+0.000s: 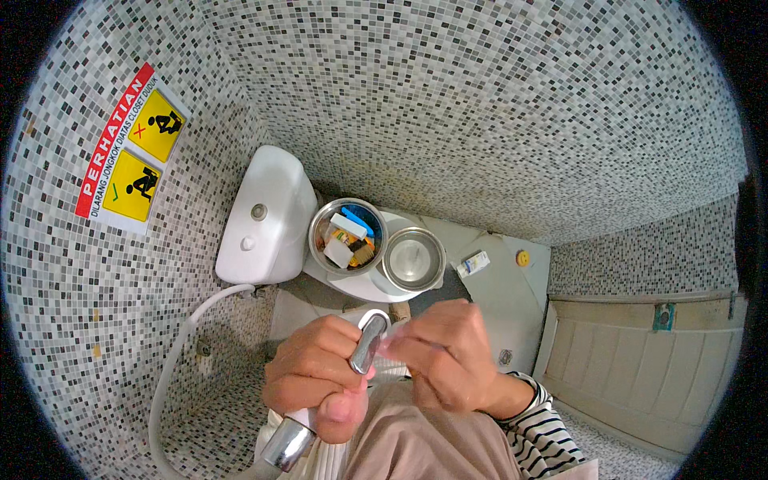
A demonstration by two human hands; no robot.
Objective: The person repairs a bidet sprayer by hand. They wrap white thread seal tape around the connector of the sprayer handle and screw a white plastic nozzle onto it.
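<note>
My left hand (316, 380) is wrapped round the handle of a bidet sprayer (369, 342), white with a chrome lever and a chrome collar at its lower end. Right beside the sprayer's head is my right hand (448, 356), its fingers curled and pressed together. Motion smears those fingertips, and whatever they hold, if anything, is hidden. From the collar a white hose (164, 400) loops left and up to the wall valve. Beyond my hands, a steel bowl (314, 252) of mixed items, some blue, white and yellow, stands beside a steel pan (441, 264) that seems to hold clear water.
Both vessels rest on the closed white toilet lid (360, 286), with the cistern (276, 216) at left. A white packet (473, 264) and a round yellow thing (522, 258) lie farther right. A pale door (632, 360) stands at the right. Mosaic-tiled walls enclose the space.
</note>
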